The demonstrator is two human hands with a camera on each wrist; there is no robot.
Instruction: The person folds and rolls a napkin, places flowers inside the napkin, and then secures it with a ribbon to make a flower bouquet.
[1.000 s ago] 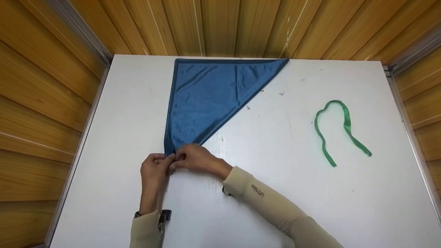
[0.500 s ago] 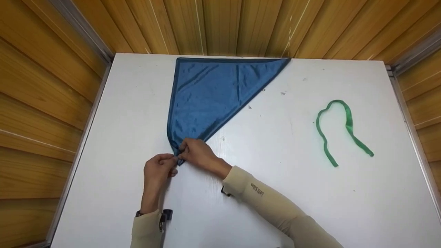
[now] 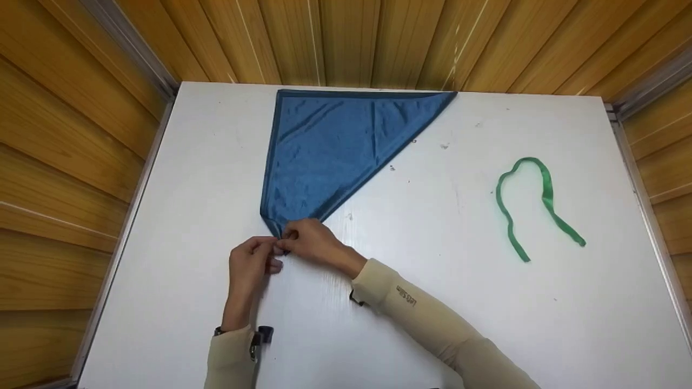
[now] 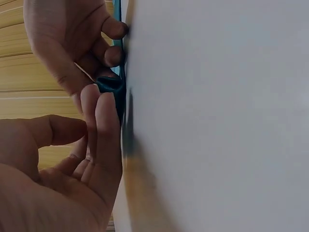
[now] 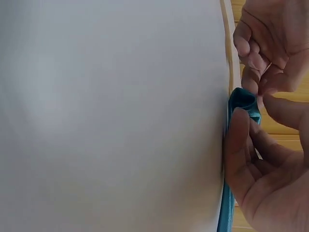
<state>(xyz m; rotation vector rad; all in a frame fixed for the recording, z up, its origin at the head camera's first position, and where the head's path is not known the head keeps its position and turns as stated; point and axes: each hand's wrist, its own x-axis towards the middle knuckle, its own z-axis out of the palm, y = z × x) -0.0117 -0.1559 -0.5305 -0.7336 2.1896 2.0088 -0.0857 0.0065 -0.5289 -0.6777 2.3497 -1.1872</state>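
A blue satin cloth (image 3: 324, 151) with darker hemmed borders lies spread on the white table, its right side slanting from the far corner down to the hands. At its near corner the fabric is gathered into a small folded roll, seen end-on in the right wrist view as a teal loop (image 5: 244, 100). My right hand (image 3: 316, 240) pinches this corner between thumb and fingers. From the left, my left hand (image 3: 250, 267) meets it, its fingertips pinching the tip of the fold. The fingers partly hide the corner.
A green ribbon (image 3: 547, 194) lies in a loose arch on the right of the white table (image 3: 432, 297). Wood-patterned panels (image 3: 346, 43) rise behind the table's far edge and along both sides.
The cloth's near corner, straight along the left edge a second ago, is now folded in to the right. The left hand has shifted slightly right with it; the right hand stays close.
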